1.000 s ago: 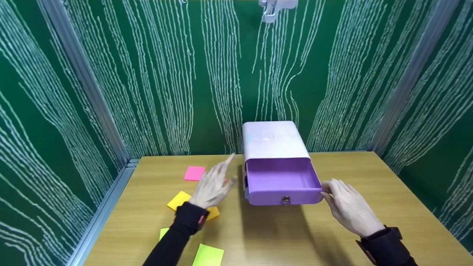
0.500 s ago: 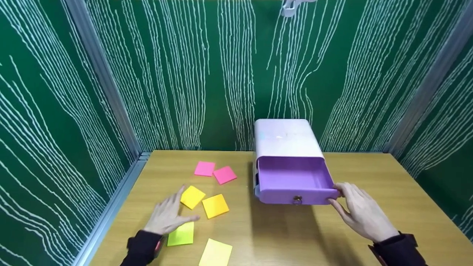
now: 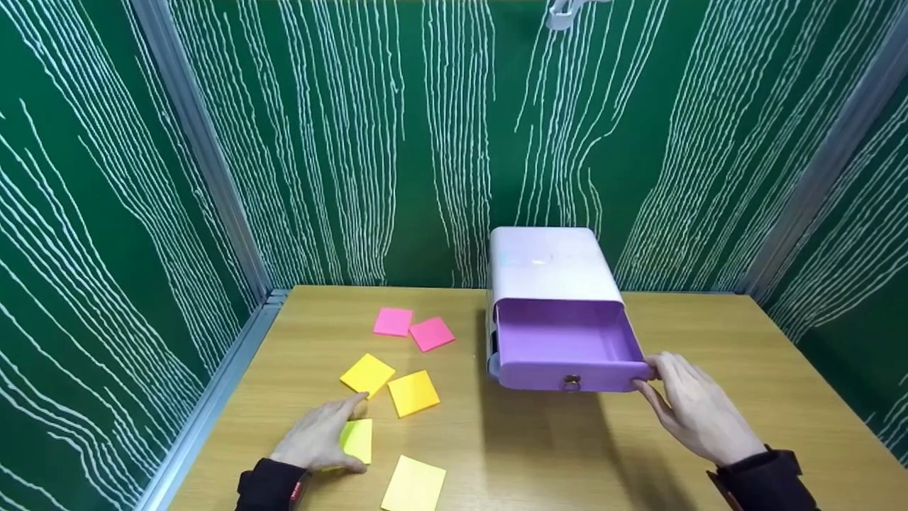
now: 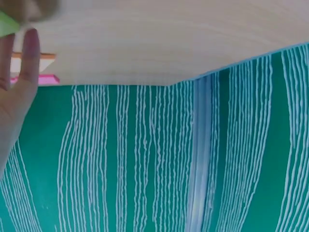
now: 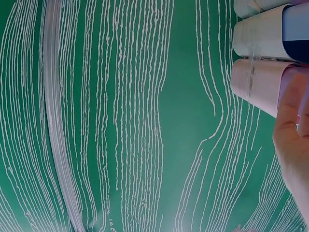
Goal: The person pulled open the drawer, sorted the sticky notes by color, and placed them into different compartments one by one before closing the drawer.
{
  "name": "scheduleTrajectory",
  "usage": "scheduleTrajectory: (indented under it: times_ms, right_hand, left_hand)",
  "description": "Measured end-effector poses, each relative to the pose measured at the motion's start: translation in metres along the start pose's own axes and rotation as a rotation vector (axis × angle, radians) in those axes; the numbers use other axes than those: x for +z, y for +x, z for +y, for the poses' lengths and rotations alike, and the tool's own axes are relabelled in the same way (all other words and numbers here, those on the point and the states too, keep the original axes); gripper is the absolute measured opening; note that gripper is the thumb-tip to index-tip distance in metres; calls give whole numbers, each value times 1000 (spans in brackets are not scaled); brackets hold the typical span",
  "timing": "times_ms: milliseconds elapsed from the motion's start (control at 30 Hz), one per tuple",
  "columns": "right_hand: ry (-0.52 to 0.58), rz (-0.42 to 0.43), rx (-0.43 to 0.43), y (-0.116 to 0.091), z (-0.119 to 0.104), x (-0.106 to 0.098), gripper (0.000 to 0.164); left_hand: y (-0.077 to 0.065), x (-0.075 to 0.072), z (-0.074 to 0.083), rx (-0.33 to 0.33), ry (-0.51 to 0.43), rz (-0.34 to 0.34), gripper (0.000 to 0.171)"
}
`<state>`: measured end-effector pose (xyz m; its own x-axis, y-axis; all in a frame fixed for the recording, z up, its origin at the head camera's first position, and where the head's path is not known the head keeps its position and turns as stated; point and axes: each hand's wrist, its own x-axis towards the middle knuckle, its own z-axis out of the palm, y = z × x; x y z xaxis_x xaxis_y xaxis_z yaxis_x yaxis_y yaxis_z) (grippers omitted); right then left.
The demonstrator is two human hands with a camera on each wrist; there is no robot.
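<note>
Right grip (image 3: 699, 415) pinches the pulled-out purple drawer (image 3: 535, 376), four o'clock in the head view.
Left grip (image 3: 316, 434), loosely spread, straddles the lime note pad (image 3: 360, 441) at seven o'clock; contact unclear.

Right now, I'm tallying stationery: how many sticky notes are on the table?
6: left pink and right pink at the back; yellow and orange in the middle; green, partly behind the left hand; pale yellow in front. Others may be hidden.

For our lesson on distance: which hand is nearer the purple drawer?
The right hand: its fingers pinch the purple drawer at its front corner. The left hand is left of it, partly covering the lime note.
</note>
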<state>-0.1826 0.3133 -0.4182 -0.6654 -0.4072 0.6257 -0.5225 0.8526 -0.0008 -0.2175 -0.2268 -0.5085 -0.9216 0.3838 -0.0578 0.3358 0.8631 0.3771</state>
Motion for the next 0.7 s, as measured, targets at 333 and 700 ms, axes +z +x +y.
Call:
scheduleTrajectory:
  times_ms: [333,700]
  right_hand:
    - [-10,2,16,-3,-1,-1,28]
    - [5,10,13,-4,-5,-1,31]
  left_hand:
    - [15,-14,11,17,-31,26,100]
    - [79,-90,108,303,31,225,92]
